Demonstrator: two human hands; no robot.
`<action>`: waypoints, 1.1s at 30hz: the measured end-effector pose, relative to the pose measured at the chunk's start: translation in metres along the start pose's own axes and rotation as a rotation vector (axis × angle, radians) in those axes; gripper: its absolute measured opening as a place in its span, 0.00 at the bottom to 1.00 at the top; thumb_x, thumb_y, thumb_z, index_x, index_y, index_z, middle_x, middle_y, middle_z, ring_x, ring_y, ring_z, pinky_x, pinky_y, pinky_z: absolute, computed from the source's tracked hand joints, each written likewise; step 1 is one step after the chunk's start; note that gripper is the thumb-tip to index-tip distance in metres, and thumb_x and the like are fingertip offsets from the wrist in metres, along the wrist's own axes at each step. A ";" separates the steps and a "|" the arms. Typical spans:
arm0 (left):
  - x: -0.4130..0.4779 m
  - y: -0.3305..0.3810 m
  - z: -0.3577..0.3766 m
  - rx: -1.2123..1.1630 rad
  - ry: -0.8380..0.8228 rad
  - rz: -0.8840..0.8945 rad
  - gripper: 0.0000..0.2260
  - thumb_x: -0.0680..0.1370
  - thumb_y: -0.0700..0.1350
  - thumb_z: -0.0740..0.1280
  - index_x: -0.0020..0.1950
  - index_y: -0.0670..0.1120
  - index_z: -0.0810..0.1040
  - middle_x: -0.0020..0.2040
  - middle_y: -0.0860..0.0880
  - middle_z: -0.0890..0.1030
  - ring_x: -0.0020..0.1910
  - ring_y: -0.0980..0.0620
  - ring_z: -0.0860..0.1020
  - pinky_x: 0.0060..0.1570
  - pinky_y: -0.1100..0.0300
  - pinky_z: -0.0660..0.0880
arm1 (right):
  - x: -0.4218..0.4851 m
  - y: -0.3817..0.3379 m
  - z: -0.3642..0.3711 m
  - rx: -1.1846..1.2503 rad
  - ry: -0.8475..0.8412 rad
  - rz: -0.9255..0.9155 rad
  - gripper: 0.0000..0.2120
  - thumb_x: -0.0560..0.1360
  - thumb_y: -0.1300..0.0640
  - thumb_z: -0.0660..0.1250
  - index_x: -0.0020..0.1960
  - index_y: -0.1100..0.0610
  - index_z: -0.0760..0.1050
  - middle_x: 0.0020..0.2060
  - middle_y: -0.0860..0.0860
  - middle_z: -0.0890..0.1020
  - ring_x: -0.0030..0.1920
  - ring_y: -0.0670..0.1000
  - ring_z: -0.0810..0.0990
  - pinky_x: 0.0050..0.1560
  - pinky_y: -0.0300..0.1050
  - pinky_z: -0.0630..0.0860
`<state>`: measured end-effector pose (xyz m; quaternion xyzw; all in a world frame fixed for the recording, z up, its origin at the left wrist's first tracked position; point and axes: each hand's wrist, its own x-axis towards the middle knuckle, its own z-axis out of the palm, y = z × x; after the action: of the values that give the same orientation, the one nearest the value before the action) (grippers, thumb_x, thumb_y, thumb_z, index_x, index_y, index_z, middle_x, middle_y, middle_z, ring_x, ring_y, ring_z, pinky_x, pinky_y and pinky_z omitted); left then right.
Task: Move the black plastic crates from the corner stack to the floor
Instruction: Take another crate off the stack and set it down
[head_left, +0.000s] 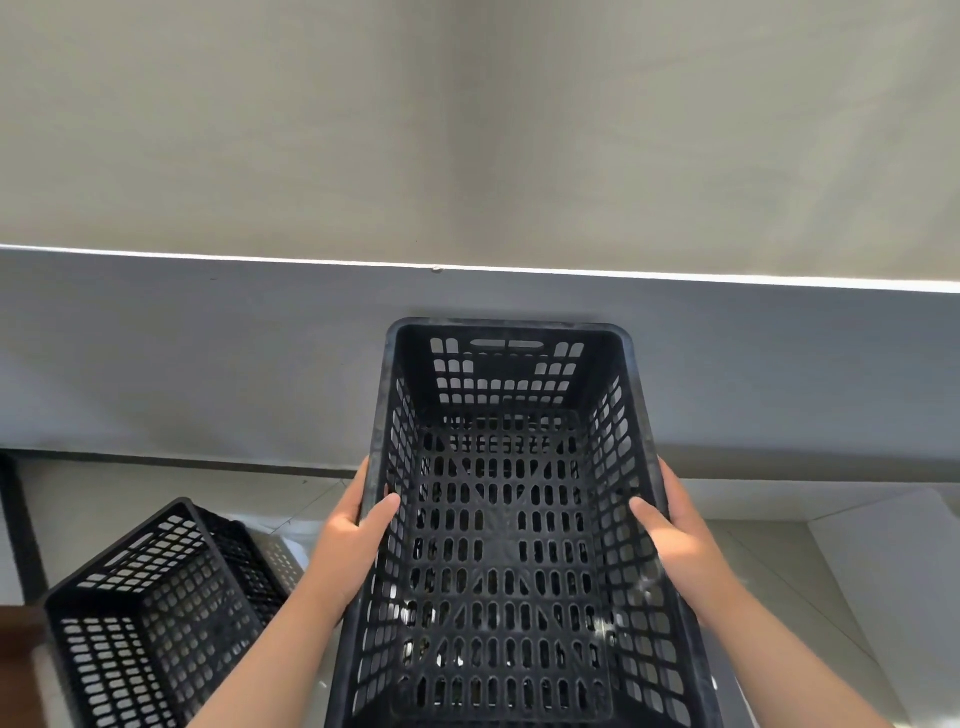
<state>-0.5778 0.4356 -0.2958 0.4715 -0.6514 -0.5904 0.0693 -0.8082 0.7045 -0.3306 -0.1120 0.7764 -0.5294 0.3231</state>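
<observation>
crate (498, 551), black and slotted, fills the view from centre down to six o'clock, open side up and its far end toward the grey wall (208, 364) at twelve. left hand (356, 525) grips its long rim on the nine o'clock side and right hand (672, 525) grips the rim at three. each thumb hooks over the rim into the crate while the other fingers wrap the outside wall, mostly hidden, so each hand pinches the rim. a second crate (156, 603) lies tilted at eight o'clock, low down, apparently already on the floor (769, 561). whether anything sits directly beneath the held crate cannot be told through its slots.

this looks like the carry step: one crate in hand, between stack and floor. the next move probably calls for swinging it toward a bare patch, perhaps near seven o'clock beside the other crate, lowering it level with both hands together, then slipping the thumbs out once the base rests flat.
</observation>
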 end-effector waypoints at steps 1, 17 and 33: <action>0.000 0.001 0.000 0.005 0.004 -0.001 0.28 0.81 0.54 0.63 0.79 0.62 0.58 0.77 0.58 0.66 0.76 0.49 0.64 0.74 0.46 0.61 | 0.000 0.000 0.000 -0.004 0.008 0.001 0.28 0.86 0.53 0.63 0.82 0.40 0.60 0.77 0.41 0.72 0.78 0.48 0.69 0.80 0.62 0.65; -0.016 0.011 0.005 0.058 0.035 -0.013 0.25 0.84 0.50 0.58 0.80 0.58 0.55 0.75 0.53 0.69 0.70 0.50 0.71 0.71 0.51 0.64 | -0.010 0.008 -0.004 -0.058 -0.009 0.048 0.31 0.83 0.50 0.65 0.81 0.33 0.57 0.78 0.42 0.70 0.79 0.52 0.68 0.80 0.62 0.64; 0.004 -0.001 0.001 -0.167 -0.056 -0.067 0.31 0.72 0.69 0.59 0.75 0.71 0.58 0.79 0.55 0.63 0.77 0.47 0.63 0.74 0.39 0.60 | -0.015 -0.010 -0.010 0.199 -0.077 0.074 0.27 0.80 0.50 0.68 0.74 0.28 0.67 0.73 0.38 0.75 0.75 0.49 0.73 0.77 0.65 0.68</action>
<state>-0.5805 0.4340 -0.2985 0.4690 -0.5855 -0.6575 0.0702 -0.8041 0.7155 -0.3139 -0.0707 0.7105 -0.5870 0.3817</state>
